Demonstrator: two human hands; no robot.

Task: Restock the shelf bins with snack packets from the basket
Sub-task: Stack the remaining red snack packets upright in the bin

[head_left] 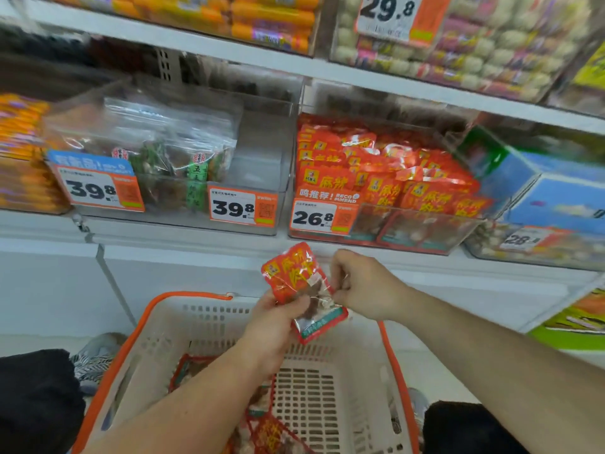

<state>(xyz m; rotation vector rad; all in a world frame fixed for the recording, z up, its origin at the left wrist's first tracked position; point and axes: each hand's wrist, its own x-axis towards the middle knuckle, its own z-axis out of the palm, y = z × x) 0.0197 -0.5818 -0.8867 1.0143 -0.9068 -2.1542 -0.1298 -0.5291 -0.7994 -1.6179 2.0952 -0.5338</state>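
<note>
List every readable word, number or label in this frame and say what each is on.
"29.8": price tag on the top shelf bin.
"39.8": tag on the left clear bin.
"39.8": second tag, same bin.
"26.8" and "RECOMMEND": tag on the red packet bin.
"28": blurred tag, far right.
Packet print: too blurred.

- A red snack packet point(299, 283) was held upright above the basket point(327, 309).
- The clear bin point(425, 231) above held matching red packets point(386, 172).

Bright, even light; perhaps motion-blurred edges
</note>
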